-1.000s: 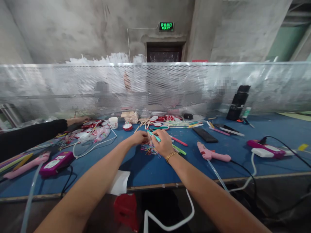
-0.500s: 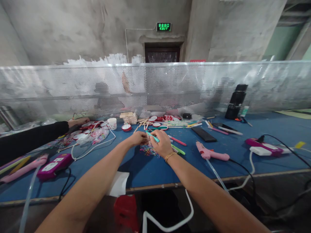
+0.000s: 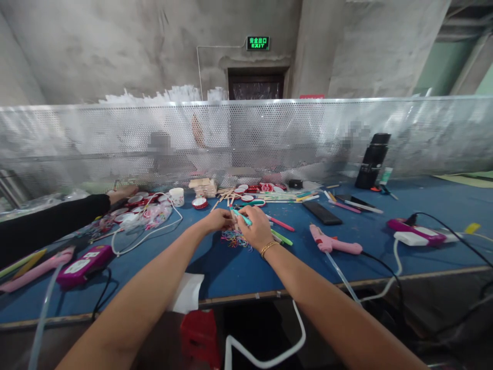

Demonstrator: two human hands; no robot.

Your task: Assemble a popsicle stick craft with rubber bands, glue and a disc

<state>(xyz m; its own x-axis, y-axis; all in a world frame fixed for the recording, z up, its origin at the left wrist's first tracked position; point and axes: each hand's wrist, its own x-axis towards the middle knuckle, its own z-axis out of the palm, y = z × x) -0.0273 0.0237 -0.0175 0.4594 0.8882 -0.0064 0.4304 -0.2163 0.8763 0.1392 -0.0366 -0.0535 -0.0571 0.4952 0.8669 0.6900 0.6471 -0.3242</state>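
Observation:
In the middle of the table, my right hand (image 3: 256,226) grips a teal marker (image 3: 245,218), its tip angled up and to the left. My left hand (image 3: 220,221) is closed right beside it, fingers pinched on something small that I cannot make out; the fingers of both hands nearly meet. Beneath them lies a tangle of thin multicoloured strings (image 3: 234,238). A green marker (image 3: 282,237) and a red marker (image 3: 282,224) rest to the right of my right hand. Behind the hands are scissors with teal handles (image 3: 259,203), partly hidden.
A pink glue gun (image 3: 335,241) with its cord and a black phone (image 3: 322,212) lie to the right. Red bottle caps (image 3: 199,203), wooden sticks (image 3: 227,195) and a paper cup (image 3: 176,197) stand behind. At left, a co-worker's black sleeve (image 3: 57,218) reaches in over a purple power strip (image 3: 85,265).
The view has shifted very slightly. Both my hands stay in place with the marker, and the co-worker's hand has moved a little.

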